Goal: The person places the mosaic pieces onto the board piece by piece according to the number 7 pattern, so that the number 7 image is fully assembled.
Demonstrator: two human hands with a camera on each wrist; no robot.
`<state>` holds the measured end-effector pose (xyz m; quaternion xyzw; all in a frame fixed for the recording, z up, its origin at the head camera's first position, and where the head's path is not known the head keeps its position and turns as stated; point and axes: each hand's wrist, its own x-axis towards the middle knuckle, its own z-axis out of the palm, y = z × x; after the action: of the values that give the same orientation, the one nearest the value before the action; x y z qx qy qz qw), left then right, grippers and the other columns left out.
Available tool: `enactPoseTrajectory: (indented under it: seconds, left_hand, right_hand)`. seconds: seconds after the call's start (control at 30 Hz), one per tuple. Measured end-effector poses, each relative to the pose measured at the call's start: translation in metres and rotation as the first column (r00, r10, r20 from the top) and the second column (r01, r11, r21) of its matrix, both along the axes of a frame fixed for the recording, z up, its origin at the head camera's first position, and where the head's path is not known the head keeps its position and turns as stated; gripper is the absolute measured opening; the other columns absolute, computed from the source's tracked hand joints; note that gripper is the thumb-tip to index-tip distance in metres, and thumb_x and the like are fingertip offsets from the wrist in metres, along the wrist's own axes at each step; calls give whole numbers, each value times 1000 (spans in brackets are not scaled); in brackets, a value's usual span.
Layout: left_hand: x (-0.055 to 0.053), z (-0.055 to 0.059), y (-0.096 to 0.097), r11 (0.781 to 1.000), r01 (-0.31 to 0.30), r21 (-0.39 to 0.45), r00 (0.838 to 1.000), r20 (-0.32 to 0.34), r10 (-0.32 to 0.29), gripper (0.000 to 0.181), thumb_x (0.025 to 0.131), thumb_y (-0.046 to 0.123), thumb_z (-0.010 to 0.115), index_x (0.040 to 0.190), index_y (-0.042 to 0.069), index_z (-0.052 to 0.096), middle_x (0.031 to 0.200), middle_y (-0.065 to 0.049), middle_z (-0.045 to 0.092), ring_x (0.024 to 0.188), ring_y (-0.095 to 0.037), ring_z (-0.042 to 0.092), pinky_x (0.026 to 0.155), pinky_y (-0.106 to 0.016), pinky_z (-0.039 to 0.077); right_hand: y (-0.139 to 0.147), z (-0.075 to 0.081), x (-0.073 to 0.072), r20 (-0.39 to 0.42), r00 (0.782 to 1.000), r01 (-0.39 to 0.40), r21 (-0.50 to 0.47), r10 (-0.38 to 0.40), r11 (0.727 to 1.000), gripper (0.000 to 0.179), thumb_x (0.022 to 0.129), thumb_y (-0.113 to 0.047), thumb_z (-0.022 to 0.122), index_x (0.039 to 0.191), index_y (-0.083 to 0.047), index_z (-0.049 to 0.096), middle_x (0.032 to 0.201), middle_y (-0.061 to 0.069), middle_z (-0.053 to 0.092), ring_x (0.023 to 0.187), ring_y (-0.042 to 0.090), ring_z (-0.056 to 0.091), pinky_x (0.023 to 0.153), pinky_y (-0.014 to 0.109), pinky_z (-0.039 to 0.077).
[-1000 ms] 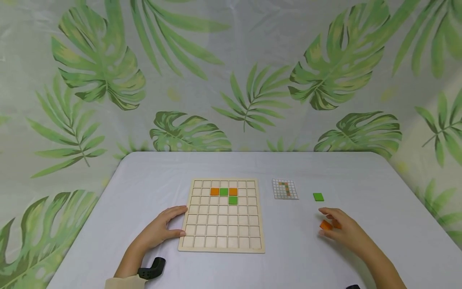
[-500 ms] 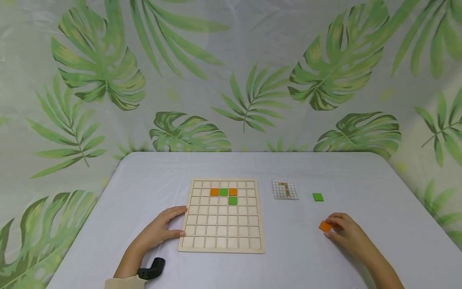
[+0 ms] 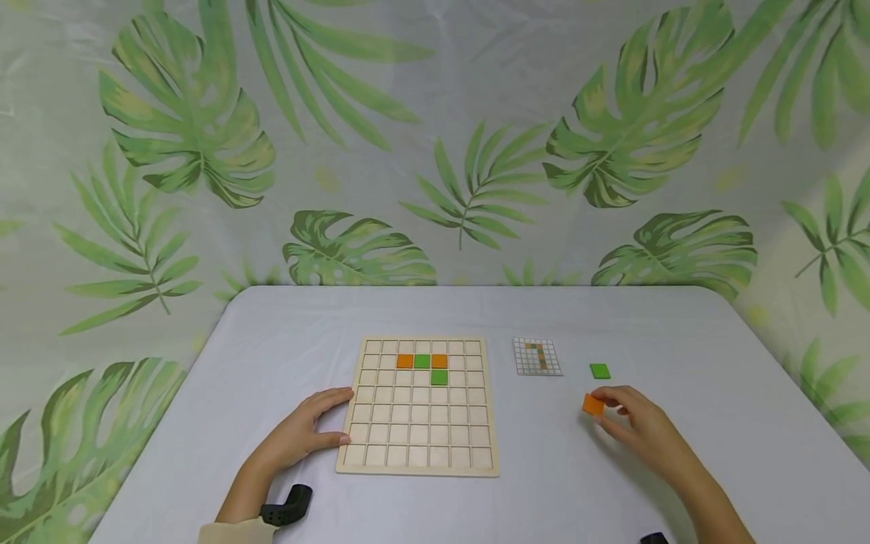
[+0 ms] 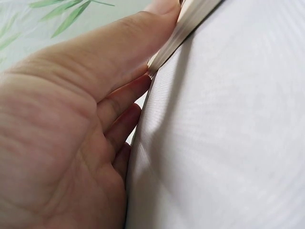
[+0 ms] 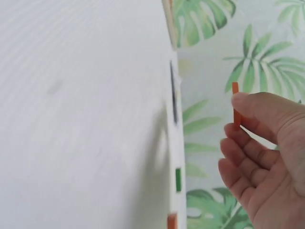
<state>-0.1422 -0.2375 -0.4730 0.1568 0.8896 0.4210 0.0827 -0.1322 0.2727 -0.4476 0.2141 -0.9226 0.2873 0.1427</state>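
Orange tile [image 3: 592, 405] could be slipping if right hand [image 3: 646, 432], fingers pinching it, is loosening; left hand [image 3: 296, 431], fingers spread, is touching board [image 3: 419, 414].

On the table [image 3: 544, 468], the left hand [image 3: 297, 431] touches the left edge of the grid board [image 3: 420, 413]. Three tiles [image 3: 422, 361] sit side by side in its second row from the back; a fourth tile [image 3: 439, 377] sits directly before the rightmost. Right of the board lies a card [image 3: 537, 357], then a loose tile [image 3: 600, 371]. Before these, the right hand [image 3: 635, 419] holds another tile [image 3: 593, 404]. A backdrop [image 3: 435, 98] hangs behind.
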Motion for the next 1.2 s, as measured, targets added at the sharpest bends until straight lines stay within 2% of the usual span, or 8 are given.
enactPoseTrajectory:
  seconds: [0.1, 0.33, 0.5, 0.67, 0.77, 0.9, 1.0, 1.2]
  left_hand:
    - [0, 0, 0, 1000, -4, -2, 1000, -3, 4, 74, 69, 37, 75, 133, 12, 46, 137, -6, 40, 129, -31, 26, 102, -53, 21]
    - [1, 1, 2, 1000, 17, -8, 999, -34, -17, 72, 70, 35, 73, 132, 10, 46, 135, -9, 41, 127, -35, 28, 100, -55, 21]
    - [1, 2, 2, 1000, -1, -8, 1000, -23, 1, 73, 69, 35, 74, 132, 11, 47, 135, -8, 41, 127, -33, 28, 101, -54, 22]
    - [2, 1, 1, 1000, -6, -5, 1000, -4, 6, 74, 68, 36, 74, 132, 12, 46, 136, -6, 40, 128, -31, 27, 102, -53, 20]
    - [2, 1, 1, 1000, -1, 0, 1000, -6, 1, 74, 68, 36, 74, 132, 12, 46, 136, -6, 40, 128, -31, 27, 102, -53, 20]
    - [1, 1, 2, 1000, 5, -6, 1000, -21, -5, 73, 69, 35, 74, 132, 11, 46, 136, -6, 41, 128, -32, 28, 102, -53, 21]
    - [1, 2, 2, 1000, 5, -14, 1000, -31, -6, 72, 70, 35, 74, 132, 11, 46, 136, -7, 41, 127, -33, 28, 101, -54, 22]
    - [1, 2, 2, 1000, -9, -12, 1000, -17, 9, 73, 69, 35, 74, 132, 11, 47, 136, -6, 41, 128, -32, 28, 101, -53, 21]
  right_hand:
    - [-14, 7, -9, -18, 999, -36, -16, 36, 999, 37, 73, 0, 72, 107, -7, 59, 100, -3, 58, 88, 13, 53, 70, 25, 48]
    - [-53, 19, -24, 9, 995, -103, -88, 104, 991, 35, 77, -2, 70, 110, -8, 60, 105, 0, 57, 89, 20, 53, 71, 34, 49]
    - [-88, 21, -36, 24, 984, -175, -122, 179, 977, 33, 78, -6, 69, 110, -8, 60, 107, 1, 57, 88, 24, 54, 72, 39, 49]
    - [-123, 13, -49, 41, 963, -259, -125, 266, 958, 31, 79, -7, 69, 109, -6, 60, 104, 2, 59, 88, 22, 55, 73, 36, 50]
    - [-143, 7, -55, 94, 946, -295, -138, 309, 946, 31, 79, -6, 68, 108, -3, 59, 101, 3, 59, 87, 21, 56, 75, 33, 49]
    - [-163, -1, -60, 202, 925, -294, -156, 322, 943, 26, 81, -8, 67, 106, -3, 60, 100, 2, 59, 87, 17, 56, 76, 28, 49]
    - [-174, -7, -61, 253, 917, -279, -145, 308, 949, 23, 82, -11, 66, 104, -6, 61, 100, 0, 59, 89, 14, 55, 77, 27, 48]
    - [-186, -16, -63, 242, 915, -309, -91, 322, 947, 23, 82, -17, 67, 103, -9, 63, 101, -2, 57, 96, 12, 52, 83, 29, 45]
